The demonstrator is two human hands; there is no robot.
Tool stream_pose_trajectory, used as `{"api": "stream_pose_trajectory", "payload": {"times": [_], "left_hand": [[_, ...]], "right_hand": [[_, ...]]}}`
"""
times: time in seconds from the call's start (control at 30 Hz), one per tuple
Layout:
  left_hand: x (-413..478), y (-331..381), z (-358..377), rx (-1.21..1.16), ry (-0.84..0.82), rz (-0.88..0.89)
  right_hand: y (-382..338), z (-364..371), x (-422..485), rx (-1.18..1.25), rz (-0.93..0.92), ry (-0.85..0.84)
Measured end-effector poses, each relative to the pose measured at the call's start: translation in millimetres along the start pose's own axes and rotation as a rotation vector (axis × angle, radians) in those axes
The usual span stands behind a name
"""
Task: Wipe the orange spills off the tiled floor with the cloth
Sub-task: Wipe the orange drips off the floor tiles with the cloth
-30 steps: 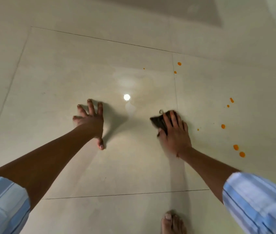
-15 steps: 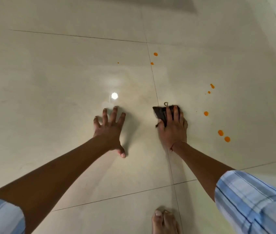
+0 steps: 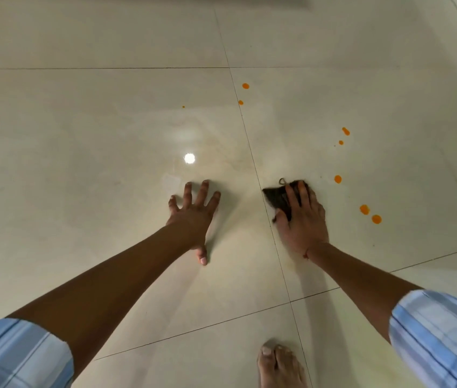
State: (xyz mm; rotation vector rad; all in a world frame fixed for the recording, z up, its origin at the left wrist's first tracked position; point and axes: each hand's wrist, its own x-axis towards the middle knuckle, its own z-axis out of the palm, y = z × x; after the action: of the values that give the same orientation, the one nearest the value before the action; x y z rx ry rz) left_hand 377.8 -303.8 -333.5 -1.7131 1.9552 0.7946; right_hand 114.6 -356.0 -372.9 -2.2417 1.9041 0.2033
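Observation:
My right hand [image 3: 302,219] presses a dark brown cloth [image 3: 276,198] flat on the glossy cream tiled floor [image 3: 81,163], just right of a grout line. The cloth sticks out from under my fingers to the left. My left hand [image 3: 193,217] lies flat on the floor with fingers spread, holding nothing. Orange spills dot the tile to the right of the cloth: one drop [image 3: 337,179] close by, two bigger ones [image 3: 370,214] further right, two small ones [image 3: 344,134] beyond. Two more drops [image 3: 245,86] lie farther ahead near the grout line, and a tiny speck [image 3: 183,106] sits to their left.
A bare foot [image 3: 279,365] stands at the bottom edge, below my right arm. A bright lamp reflection [image 3: 189,158] shines on the tile ahead of my left hand. Faint smears show on the floor around the reflection.
The small speck just right of the cloth is gone. The view has swung left and forward; both hands stay planted on the floor, the right one still on the cloth.

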Motion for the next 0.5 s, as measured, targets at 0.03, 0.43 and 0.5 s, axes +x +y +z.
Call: {"api": "stream_pose_trajectory", "payload": {"times": [0.03,0.43,0.5], "left_hand": [[0.9,1.3,-0.5,0.005,-0.011,-0.007],[-14.6,21.5,-12.6,0.043,-0.053,-0.085],[-12.2,25.5,-12.1,0.052,-0.073,-0.094]], "right_hand": [[-1.7,-1.4,12.7,0.031,0.099,0.02],[-1.7,-8.8,-81.5,-0.087,-0.093,-0.234],[0.7,-13.0,-48.6,-0.046,-0.06,-0.165]]}}
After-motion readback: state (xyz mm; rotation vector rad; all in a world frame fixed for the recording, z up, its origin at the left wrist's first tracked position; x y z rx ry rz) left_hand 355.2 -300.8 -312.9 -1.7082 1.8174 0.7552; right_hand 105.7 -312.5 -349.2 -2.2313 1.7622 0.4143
